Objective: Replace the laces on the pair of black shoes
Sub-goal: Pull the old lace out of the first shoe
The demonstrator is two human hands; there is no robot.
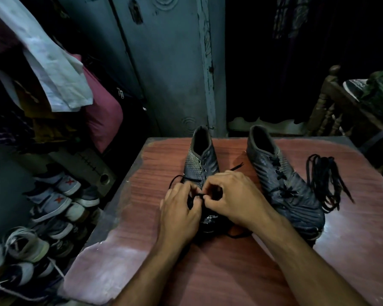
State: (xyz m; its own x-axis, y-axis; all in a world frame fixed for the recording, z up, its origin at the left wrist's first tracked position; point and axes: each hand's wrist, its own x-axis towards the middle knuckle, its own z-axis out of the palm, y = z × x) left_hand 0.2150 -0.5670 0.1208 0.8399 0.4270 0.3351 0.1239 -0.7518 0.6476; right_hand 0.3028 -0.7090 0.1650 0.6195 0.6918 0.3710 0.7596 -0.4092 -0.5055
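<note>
Pinching a thin black lace, both hands work over the left shoe near the table's middle. Left hand comes in from bottom centre, forearm angled up and slightly right, back of hand to camera, fingers curled inward w/ tips bunched at the lace by the shoe's lower eyelets. Right hand comes in from lower right, forearm running diagonally across the table, wrist bent so knuckles arch up; its thumb & forefinger nip the lace, other fingers curled under. Fingertips of the two hands nearly meet over the shoe's mid-upper; exact grip on the left side partly hidden, so can't tell which fingers hold.

Left shoe sits heel away from camera, opening up, toe under the hands & mostly covered. Lace loops out to the left of the shoe, one end sticks out to the right behind the right hand's knuckles, another bit trails on the table below the right wrist.

Right shoe stands just beside, to the right, same orientation, already laced thru several eyelets. Spare laces lie in a loose bundle just right of it, on the table.

Off the table: shoe pile on the floor at left, clothes hanging above, grey door behind.
</note>
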